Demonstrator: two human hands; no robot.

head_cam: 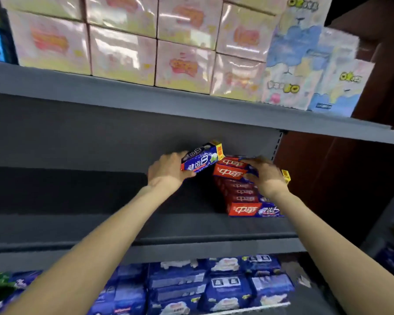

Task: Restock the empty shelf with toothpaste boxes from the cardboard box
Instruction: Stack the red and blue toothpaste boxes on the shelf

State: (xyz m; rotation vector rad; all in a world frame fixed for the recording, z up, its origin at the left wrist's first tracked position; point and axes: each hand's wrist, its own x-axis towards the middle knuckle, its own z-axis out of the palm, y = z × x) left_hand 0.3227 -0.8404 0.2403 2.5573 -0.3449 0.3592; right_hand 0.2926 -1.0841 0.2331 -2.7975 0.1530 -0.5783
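From the head camera we see both our bare arms reaching into the grey middle shelf (77, 228). Our left hand (166, 170) grips a blue toothpaste box (201, 159), fingers curled round its left end, holding it tilted in the air just left of and above the stack. Our right hand (266, 176) rests on the top of the stack of red and blue toothpaste boxes (243, 198), which stands at the right end of the shelf; its fingers curl over the topmost box, though blur keeps us from telling how firmly. Above, the upper shelf (146, 96) carries pink wrapped packs (123, 53) and pale blue packs (305, 64). Below, blue packets (214, 287) fill the lowest shelf. The cardboard box is out of our view.
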